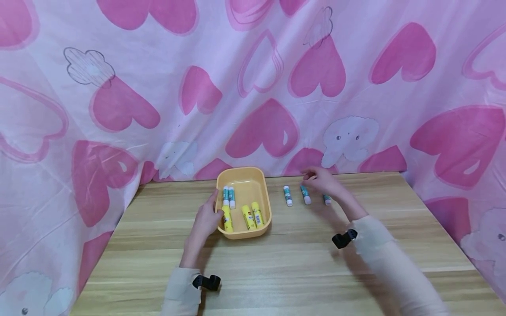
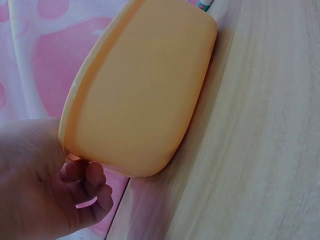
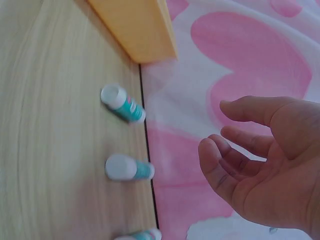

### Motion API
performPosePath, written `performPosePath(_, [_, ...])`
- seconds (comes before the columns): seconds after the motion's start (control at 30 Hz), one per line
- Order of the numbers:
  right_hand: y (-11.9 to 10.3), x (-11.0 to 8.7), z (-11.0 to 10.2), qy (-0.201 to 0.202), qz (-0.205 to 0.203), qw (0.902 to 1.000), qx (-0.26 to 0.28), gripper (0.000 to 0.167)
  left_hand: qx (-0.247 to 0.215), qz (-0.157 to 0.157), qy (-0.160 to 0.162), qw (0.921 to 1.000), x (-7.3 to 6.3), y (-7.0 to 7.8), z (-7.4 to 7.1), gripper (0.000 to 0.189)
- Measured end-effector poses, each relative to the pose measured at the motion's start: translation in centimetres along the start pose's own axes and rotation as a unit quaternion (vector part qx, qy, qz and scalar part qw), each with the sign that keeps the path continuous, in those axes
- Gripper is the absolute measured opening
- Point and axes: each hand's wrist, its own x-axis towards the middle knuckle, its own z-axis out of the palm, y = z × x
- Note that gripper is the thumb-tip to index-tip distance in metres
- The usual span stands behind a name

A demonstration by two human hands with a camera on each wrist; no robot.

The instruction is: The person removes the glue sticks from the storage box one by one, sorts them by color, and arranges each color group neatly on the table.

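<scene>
My left hand [image 1: 206, 217] holds the left rim of a yellow-orange plastic bin [image 1: 269, 202], thumb over the edge; the left wrist view shows fingers curled at the outer wall [image 2: 140, 90]. Inside lie two teal-and-white glue sticks [image 1: 232, 198] and three yellow glue sticks [image 1: 248, 218]. Right of the bin, three teal glue sticks lie in a row: one nearest it [image 1: 287, 195], a middle one [image 1: 306, 195] and a far-right one [image 1: 327, 200], partly behind my wrist. Above the row hovers my right hand [image 1: 321, 179], fingers loosely bent and holding nothing.
The wooden table [image 1: 269, 272] extends toward me and to both sides. Behind it hangs a pink curtain [image 1: 221, 131] with hearts, meeting the table's back edge close to the bin and glue sticks. Each wrist wears a black camera [image 1: 207, 282].
</scene>
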Motion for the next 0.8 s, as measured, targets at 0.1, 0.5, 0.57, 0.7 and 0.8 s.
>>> performPosePath(0.1, [-0.9,0.2,0.4,-0.007,-0.012,0.9999,0.006,0.048,0.006,0.007,0.005,0.9999,0.0,-0.1,0.0,0.074])
performPosePath(0.5, [-4.2,1.5,2.1,-0.015,-0.038,0.9991,0.007,0.048,0.017,0.023,0.012,0.9995,0.1,-0.2,-0.1,0.074])
performPosePath(0.57, [-4.8,1.8,2.3,-0.02,-0.047,0.9986,0.007,0.047,0.013,0.022,0.01,0.9996,0.1,-0.2,-0.1,0.074])
performPosePath(0.7, [-5.8,2.3,3.0,-0.029,-0.063,0.9976,0.003,0.047,0.008,0.018,0.007,0.9998,0.1,-0.1,-0.1,0.073])
performPosePath(0.8, [-6.6,2.6,3.5,-0.032,-0.068,0.9972,0.004,0.048,0.009,0.017,0.008,0.9998,0.1,-0.1,0.0,0.073])
